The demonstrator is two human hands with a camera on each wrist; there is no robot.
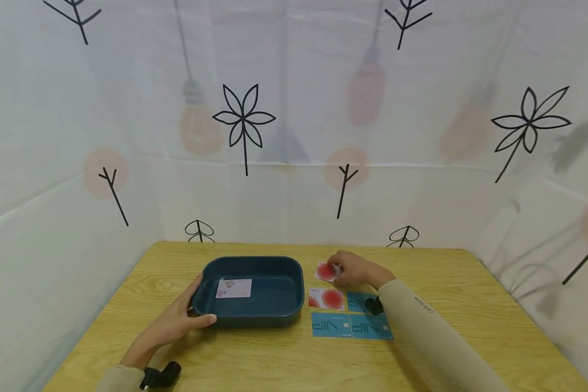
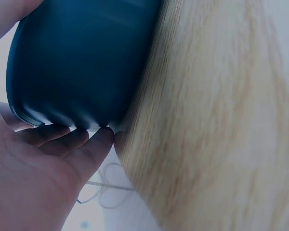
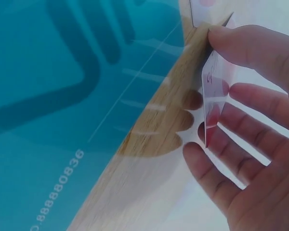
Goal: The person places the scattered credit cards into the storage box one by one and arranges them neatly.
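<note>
Pale sleeves (image 1: 436,332) foremost; one card in the fingers

Right hand (image 1: 354,269): pinching a red-and-white card (image 1: 325,271) between thumb and fingers, tilted over the table (image 1: 255,365), just beyond a second red card (image 1: 327,299).

Left hand (image 1: 178,314): curled about the left end of a dark blue tray (image 1: 274,316), thumb on the near wall.

Pale card (image 1: 233,288): one, lying in the tray, left of centre.

Blue cards (image 1: 331,325): three; two side by side in the nearest row, one behind.

Handling note, my judgement: whether the pinched card is rising or being laid, I cannot tell. Either way, grip it lightly by its edges, wrist high, lest the sleeve drag its neighbours.
</note>
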